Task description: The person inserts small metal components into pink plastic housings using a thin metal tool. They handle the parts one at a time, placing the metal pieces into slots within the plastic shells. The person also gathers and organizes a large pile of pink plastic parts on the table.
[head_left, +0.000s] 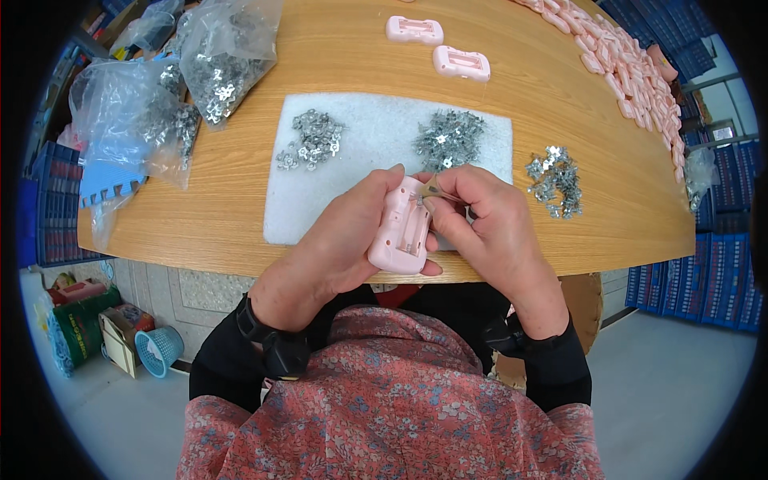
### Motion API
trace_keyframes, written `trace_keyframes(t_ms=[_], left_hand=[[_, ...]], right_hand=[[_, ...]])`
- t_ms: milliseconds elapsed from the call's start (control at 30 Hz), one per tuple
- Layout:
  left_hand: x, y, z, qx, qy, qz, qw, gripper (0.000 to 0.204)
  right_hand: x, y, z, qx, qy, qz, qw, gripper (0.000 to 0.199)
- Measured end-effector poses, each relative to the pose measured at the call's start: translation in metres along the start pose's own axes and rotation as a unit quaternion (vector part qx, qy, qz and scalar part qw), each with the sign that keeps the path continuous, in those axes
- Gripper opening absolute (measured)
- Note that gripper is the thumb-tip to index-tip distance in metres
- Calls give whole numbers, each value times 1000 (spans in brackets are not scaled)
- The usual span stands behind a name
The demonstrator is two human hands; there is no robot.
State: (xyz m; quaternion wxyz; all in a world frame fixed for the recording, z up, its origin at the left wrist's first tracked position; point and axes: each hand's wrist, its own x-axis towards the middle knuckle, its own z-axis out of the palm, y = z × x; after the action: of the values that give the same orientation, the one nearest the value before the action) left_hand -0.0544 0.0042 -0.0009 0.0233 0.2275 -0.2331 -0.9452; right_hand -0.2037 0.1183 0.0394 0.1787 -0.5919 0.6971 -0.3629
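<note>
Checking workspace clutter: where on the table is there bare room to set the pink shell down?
Bare wood lies between the white foam pad and the plastic bags, and beyond the pad beside two pink shells. The right edge is crowded with pink parts.

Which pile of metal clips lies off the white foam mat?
The small pile at the right, on bare wood; the other two loose piles sit on the mat.

Bright, even light; fisheye-bent edges.
</note>
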Motion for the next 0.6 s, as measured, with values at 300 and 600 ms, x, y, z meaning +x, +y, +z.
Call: trace_keyframes(t_ms=[300, 600], left_hand=[[5, -4, 4, 195, 5, 42, 980, 38], [4, 0, 3, 117, 38, -15, 992, 43]], right_hand=[[6, -18, -12, -117, -55, -5, 992, 9], [0, -5, -15, 103, -63, 145, 982, 8]])
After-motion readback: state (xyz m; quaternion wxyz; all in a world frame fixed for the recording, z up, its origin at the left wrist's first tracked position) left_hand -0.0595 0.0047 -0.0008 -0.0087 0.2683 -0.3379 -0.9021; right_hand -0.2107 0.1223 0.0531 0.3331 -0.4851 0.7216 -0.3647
